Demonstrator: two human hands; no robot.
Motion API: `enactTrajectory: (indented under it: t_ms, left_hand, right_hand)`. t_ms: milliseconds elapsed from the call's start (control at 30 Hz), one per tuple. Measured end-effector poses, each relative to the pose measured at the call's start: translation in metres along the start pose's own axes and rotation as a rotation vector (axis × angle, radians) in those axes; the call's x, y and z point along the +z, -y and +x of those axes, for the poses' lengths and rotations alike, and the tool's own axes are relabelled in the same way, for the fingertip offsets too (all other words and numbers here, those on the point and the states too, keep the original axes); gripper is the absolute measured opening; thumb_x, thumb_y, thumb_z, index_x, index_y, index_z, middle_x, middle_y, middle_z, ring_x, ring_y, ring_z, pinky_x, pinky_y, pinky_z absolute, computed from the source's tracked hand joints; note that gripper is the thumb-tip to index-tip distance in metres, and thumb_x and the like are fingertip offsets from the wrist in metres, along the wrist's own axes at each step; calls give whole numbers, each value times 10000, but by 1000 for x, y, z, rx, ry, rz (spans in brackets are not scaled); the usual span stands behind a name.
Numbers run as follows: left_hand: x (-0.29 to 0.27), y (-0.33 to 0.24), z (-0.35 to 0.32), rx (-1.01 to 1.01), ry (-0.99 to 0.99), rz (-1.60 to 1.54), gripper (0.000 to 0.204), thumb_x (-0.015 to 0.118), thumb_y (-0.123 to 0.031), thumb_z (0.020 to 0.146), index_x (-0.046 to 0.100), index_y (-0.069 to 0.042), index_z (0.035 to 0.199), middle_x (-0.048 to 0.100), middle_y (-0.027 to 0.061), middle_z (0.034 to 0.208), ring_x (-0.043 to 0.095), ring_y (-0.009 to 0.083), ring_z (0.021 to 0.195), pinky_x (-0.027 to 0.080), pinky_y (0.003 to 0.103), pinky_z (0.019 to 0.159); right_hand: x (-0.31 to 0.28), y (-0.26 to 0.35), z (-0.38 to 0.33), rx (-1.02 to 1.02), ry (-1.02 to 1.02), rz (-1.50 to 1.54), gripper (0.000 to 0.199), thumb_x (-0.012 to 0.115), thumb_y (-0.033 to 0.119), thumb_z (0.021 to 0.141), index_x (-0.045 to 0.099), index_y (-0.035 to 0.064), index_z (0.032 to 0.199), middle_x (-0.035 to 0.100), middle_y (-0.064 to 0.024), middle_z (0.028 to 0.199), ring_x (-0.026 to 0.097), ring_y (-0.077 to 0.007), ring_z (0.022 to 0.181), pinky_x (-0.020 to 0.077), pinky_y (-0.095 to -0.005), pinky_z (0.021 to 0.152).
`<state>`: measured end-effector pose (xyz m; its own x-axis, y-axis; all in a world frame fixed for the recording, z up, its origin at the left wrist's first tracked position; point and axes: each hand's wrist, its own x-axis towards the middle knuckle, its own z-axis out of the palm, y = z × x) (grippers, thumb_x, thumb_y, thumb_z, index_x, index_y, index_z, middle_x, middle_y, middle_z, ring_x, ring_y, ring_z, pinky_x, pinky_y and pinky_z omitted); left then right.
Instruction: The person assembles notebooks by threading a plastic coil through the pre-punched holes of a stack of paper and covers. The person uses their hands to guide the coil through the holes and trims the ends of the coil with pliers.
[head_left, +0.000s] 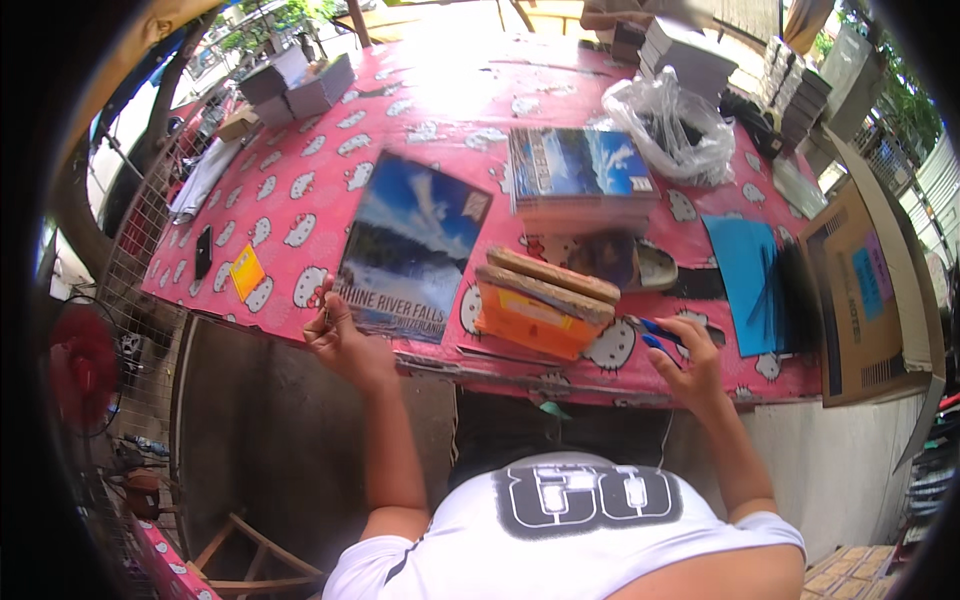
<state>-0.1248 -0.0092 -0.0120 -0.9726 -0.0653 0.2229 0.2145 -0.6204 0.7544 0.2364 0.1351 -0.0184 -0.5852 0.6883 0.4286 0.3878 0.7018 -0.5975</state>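
Note:
My left hand [352, 350] pinches the lower left corner of a booklet [412, 245] with a blue sky and waterfall cover. The booklet slants over the near edge of the pink table. My right hand [693, 358] is closed on a blue-handled hand tool [655, 333], its short metal tip pointing left; its exact kind is unclear. Between my hands, two worn wooden blocks [553, 276] lie on an orange box-like thing [535, 322]. Behind them rises a stack of similar landscape-covered booklets [580, 165].
A blue sheet [740, 280] with dark thin strips lies right, beside a cardboard box [872, 275]. A clear plastic bag [672, 125] and book stacks [685, 55] stand at the back right. More stacks [300, 85], a phone [204, 252] and a yellow packet [246, 272] are left.

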Motion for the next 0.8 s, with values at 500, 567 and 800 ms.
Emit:
enactTrajectory:
  t_ms: [500, 567, 800]
  left_hand:
    - [-73, 58, 24, 446, 420, 1304, 233, 575, -79, 880, 551, -11, 1102, 554, 170, 1197, 492, 302, 1184, 390, 379, 985]
    - [-66, 57, 23, 422, 543, 1327, 322, 589, -178, 876, 563, -55, 1172, 522, 143, 1293, 416, 330, 1266, 301, 459, 1050]
    - [-54, 37, 16, 309, 915, 1638, 533, 550, -468, 859, 526, -222, 1332, 421, 40, 1448, 303, 301, 1373, 98, 657, 1068]
  right_hand:
    - [-7, -57, -21, -39, 235, -204, 488, 735, 249, 690, 557, 35, 1091, 527, -172, 1103, 472, -376, 1048, 380, -495, 912]
    - [-9, -64, -24, -45, 241, -237, 496, 723, 275, 699, 543, 40, 1098, 518, -173, 1103, 465, -375, 1046, 374, -496, 906]
    - [-5, -72, -27, -108, 259, -258, 523, 693, 297, 718, 509, 42, 1136, 503, -181, 1129, 455, -370, 1064, 360, -475, 921]
